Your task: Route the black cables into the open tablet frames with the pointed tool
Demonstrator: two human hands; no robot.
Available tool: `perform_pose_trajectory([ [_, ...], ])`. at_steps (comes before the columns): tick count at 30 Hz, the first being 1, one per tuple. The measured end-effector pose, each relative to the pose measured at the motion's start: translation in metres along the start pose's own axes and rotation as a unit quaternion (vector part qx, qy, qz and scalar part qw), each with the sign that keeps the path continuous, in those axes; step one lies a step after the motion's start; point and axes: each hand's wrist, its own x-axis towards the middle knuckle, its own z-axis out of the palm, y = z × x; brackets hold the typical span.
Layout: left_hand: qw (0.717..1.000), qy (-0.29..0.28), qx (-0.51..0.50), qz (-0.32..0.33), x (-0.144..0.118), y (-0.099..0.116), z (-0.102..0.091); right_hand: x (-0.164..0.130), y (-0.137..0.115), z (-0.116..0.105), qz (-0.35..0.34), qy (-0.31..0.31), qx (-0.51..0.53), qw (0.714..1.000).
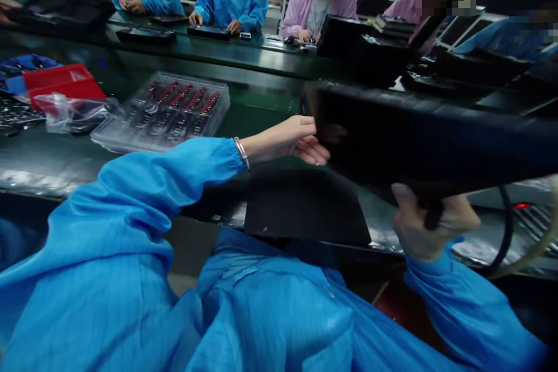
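A large, glossy black flat panel (427, 133), blurred by motion, is raised and tilted above the right side of the bench. At its left edge is my left hand (299, 142), its fingers loosely bent against the panel's corner and partly hidden by it. My right hand (431, 221) is closed at the panel's lower edge, thumb pressed up against it. A small dark rounded piece (433, 214) shows among the right fingers; its kind is unclear. Below, a black mat (305, 206) lies at the bench's near edge.
Left of my hands lies a clear plastic tray (163, 110) of small red and black parts. Beyond it are a red pouch (63, 87) and clear plastic bags (72, 113). Co-workers in blue and pink sit across the green bench (257, 122). A black cable (508, 226) hangs at right.
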Motion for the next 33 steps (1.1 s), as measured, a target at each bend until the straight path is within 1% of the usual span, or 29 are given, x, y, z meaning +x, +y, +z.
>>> perform_pose_trajectory([
  [1,0.999,0.000,-0.025,0.024,-0.006,0.001,0.004,0.001,-0.008,0.005,0.023,0.095,0.043,0.994],
  [2,0.998,-0.002,-0.030,0.052,-0.013,0.002,0.009,0.002,-0.016,0.009,0.034,0.161,0.105,0.981],
  [3,0.996,0.000,-0.017,0.086,-0.019,0.003,0.013,0.003,-0.023,0.013,0.044,0.193,0.168,0.966],
  [4,0.993,0.005,0.011,0.115,-0.024,0.005,0.017,0.004,-0.029,0.015,0.070,0.179,0.221,0.956],
  [5,0.990,0.015,0.047,0.135,-0.029,0.007,0.020,0.004,-0.034,0.016,0.106,0.145,0.256,0.950],
  [7,0.981,0.046,0.108,0.153,-0.034,0.008,0.025,0.003,-0.039,0.012,0.191,0.065,0.279,0.939],
  [8,0.979,0.063,0.120,0.152,-0.036,0.008,0.027,0.002,-0.039,0.009,0.227,0.034,0.281,0.932],
  [10,0.982,0.086,0.101,0.137,-0.036,0.005,0.030,-0.002,-0.038,0.003,0.275,-0.017,0.277,0.921],
  [13,0.989,0.096,0.026,0.108,-0.035,-0.007,0.031,-0.008,-0.035,-0.003,0.290,-0.063,0.269,0.916],
  [15,0.991,0.102,-0.013,0.083,-0.035,-0.016,0.030,-0.012,-0.036,-0.003,0.297,-0.073,0.269,0.913],
  [17,0.992,0.110,-0.033,0.054,-0.035,-0.024,0.030,-0.014,-0.038,-0.001,0.318,-0.069,0.288,0.901],
  [21,0.992,0.122,-0.042,0.011,-0.035,-0.032,0.029,-0.017,-0.040,0.004,0.382,-0.045,0.354,0.852],
  [24,0.991,0.129,-0.041,-0.012,-0.035,-0.032,0.030,-0.018,-0.038,0.006,0.407,-0.046,0.383,0.828],
  [28,0.989,0.137,-0.038,-0.030,-0.035,-0.033,0.030,-0.018,-0.036,0.007,0.427,-0.044,0.390,0.815],
  [33,0.990,0.130,-0.037,-0.034,-0.033,-0.038,0.029,-0.021,-0.037,0.009,0.446,-0.044,0.387,0.805],
])
